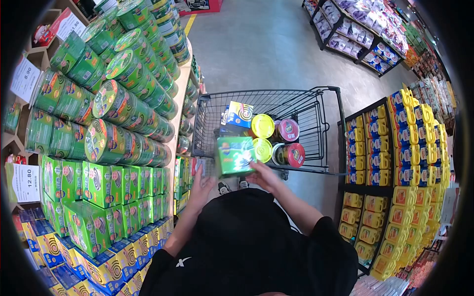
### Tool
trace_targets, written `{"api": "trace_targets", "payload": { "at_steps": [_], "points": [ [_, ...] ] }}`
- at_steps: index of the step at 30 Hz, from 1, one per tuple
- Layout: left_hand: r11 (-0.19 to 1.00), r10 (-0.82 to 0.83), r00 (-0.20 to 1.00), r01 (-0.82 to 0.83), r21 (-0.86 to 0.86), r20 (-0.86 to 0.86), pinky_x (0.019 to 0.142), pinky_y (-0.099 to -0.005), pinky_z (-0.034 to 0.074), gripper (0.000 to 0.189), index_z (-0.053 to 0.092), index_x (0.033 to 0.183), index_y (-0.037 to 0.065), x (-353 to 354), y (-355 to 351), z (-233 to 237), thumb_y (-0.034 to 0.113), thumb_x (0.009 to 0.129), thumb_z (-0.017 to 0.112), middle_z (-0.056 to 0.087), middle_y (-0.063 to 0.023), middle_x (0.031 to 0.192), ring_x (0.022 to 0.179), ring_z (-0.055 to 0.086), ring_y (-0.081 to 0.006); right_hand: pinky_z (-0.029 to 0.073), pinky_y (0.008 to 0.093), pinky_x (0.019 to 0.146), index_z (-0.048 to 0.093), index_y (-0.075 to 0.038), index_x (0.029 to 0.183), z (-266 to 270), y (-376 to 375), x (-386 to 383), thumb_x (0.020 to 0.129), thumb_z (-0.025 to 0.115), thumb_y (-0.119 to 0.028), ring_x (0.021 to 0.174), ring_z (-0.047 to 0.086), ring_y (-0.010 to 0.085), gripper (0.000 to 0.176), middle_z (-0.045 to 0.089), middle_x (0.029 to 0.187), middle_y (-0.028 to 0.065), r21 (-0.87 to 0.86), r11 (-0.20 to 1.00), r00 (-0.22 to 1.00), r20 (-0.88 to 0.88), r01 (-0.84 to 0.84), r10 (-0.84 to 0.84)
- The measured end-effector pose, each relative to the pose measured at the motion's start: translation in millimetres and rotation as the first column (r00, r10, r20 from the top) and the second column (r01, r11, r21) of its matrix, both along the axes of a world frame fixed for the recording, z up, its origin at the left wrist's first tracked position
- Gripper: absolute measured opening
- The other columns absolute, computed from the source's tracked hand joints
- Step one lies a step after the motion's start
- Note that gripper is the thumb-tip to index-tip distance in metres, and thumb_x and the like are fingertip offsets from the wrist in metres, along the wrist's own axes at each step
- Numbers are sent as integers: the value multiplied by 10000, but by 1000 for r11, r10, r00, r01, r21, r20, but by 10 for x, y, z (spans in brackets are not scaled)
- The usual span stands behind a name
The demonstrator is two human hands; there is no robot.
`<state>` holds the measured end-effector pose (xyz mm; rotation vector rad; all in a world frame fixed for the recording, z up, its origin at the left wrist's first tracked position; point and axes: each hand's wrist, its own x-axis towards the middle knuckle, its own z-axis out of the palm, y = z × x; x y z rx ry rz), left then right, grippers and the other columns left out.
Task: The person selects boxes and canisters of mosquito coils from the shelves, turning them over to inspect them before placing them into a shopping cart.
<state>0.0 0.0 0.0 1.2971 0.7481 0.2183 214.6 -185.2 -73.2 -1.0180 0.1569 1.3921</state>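
A green box (233, 156), slightly blurred, is held up over the near left part of the shopping cart (266, 92). My right hand (263, 174) grips it at its right side. To the lower left of the box, my left hand (201, 183) has its fingers apart and holds nothing. Inside the cart lies a blue and yellow box (239, 114). Beside it stand two tubs with yellow lids (262, 126) and two with pink-red lids (289, 130). The green box partly covers the cart's near left corner.
On the left, a display stacks green tubs (106, 140), green boxes (102, 185) and blue-yellow boxes (106, 269), with price signs (25, 182). A rack of yellow bottles (407, 204) stands close on the right. Farther back are shelves of bagged goods (360, 29) and grey floor (237, 44).
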Motion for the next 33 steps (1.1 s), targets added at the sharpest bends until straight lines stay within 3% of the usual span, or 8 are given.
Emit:
{"api": "trace_targets", "payload": {
  "at_steps": [1,5,11,14,22,25,29,33],
  "points": [
    [999,41,999,-41,-13,-11,1079,-403,404,797,167,1587,101,-20,13,9,246,973,655,243,-224,1588,1336,445,-295,511,423,885,437,-163,1386,-99,-47,88,967,649,-334,1040,603,249,499,583,1256,78,-30,998,998,13,64,-63],
    [981,152,983,-162,-106,-101,978,-361,456,682,239,1568,115,54,-110,-82,189,991,594,393,-175,1503,1234,540,-231,501,390,825,464,-164,1359,-487,-399,658,952,669,-352,998,580,233,493,570,1194,91,-162,943,943,215,290,-254],
    [969,198,974,-211,-124,-114,973,-375,462,699,247,1558,97,-144,-36,-28,175,976,626,497,-177,1400,1196,565,-225,481,394,894,499,-181,1315,-1015,-296,1152,961,661,-335,1110,536,248,419,544,1222,91,-135,875,885,100,464,-454],
    [969,194,975,-208,-134,-112,961,-369,473,667,242,1554,102,-241,-14,-49,208,999,596,518,-179,1394,1166,596,-242,459,418,936,505,-181,1298,-1167,-217,1229,966,654,-329,1137,521,238,393,536,1251,78,-21,871,871,62,490,-488],
    [948,267,957,-282,-149,-113,941,-373,498,641,240,1547,74,-307,-64,64,194,1010,569,538,-195,1363,1134,616,-244,445,461,961,496,-174,1338,-1260,-123,1263,959,670,-242,1182,487,231,422,526,1287,47,-43,866,867,38,499,-498],
    [946,277,956,-289,-148,-99,937,-372,498,641,234,1548,67,-319,-61,80,186,1011,562,544,-190,1354,1128,617,-242,446,465,973,493,-161,1339,-1190,-190,1327,954,675,-228,1185,486,238,431,524,1291,52,30,828,827,37,560,-561],
    [940,288,953,-300,-164,-92,931,-372,498,645,227,1550,60,-328,-60,54,174,1009,558,556,-182,1335,1120,618,-240,471,474,976,495,-130,1326,-1228,-253,1543,964,665,-238,1202,490,262,414,536,1277,75,12,667,665,-88,745,-741],
    [938,288,953,-300,-173,-95,931,-372,496,642,241,1545,63,-297,-69,75,176,1003,568,564,-181,1327,1118,619,-239,490,468,971,497,-131,1346,-1192,-165,1749,992,612,-360,1251,462,272,437,494,1371,115,74,537,543,-111,840,-833]
  ]
}}
